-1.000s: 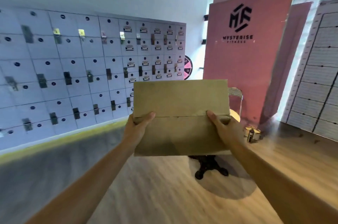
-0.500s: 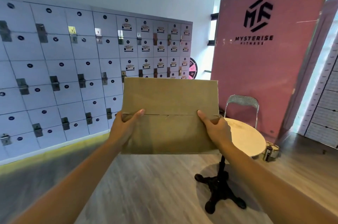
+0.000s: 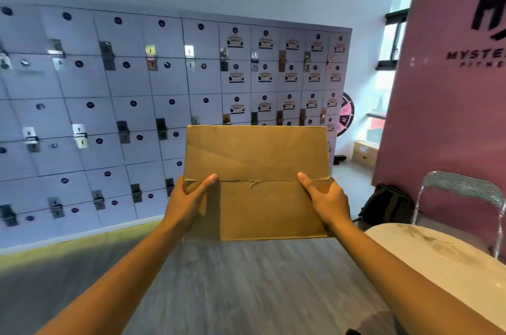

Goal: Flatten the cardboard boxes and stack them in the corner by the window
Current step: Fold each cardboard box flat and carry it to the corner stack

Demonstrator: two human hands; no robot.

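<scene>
Both hands up in front, holding one cardboard box (image 3: 257, 182) in mid-air, above the grey floor (image 3: 246, 288). Nothing supports it but the hands.

Left hand (image 3: 186, 202) grips the box's left edge: thumb on the near face, tip at the seam, other fingers hidden behind the cardboard. Right hand (image 3: 327, 202) does the same on the right edge, thumb on the near face at the seam. Both hands are closed on the box.

The near face is two flaps meeting at a horizontal seam across the middle, with a frayed bit of tape or fibre at its centre. Face is broadly toward the camera, top edge level. Can't tell from this angle whether the box is flat or still has depth.

Behind it: a wall of grey lockers (image 3: 137, 104) running from the left to past the box. To the right of the lockers, a window (image 3: 394, 39) in the far corner, with a pink-and-black wheel (image 3: 345, 113) beside the lockers and more cardboard boxes (image 3: 365, 154) on the floor below the window, well apart from the held box.

Right side: pink panel (image 3: 443, 104) with a black logo, black bag (image 3: 388, 204) on the floor at its foot, metal chair (image 3: 462, 192) just beside a round white table (image 3: 438, 258) at the lower right edge of view.
</scene>
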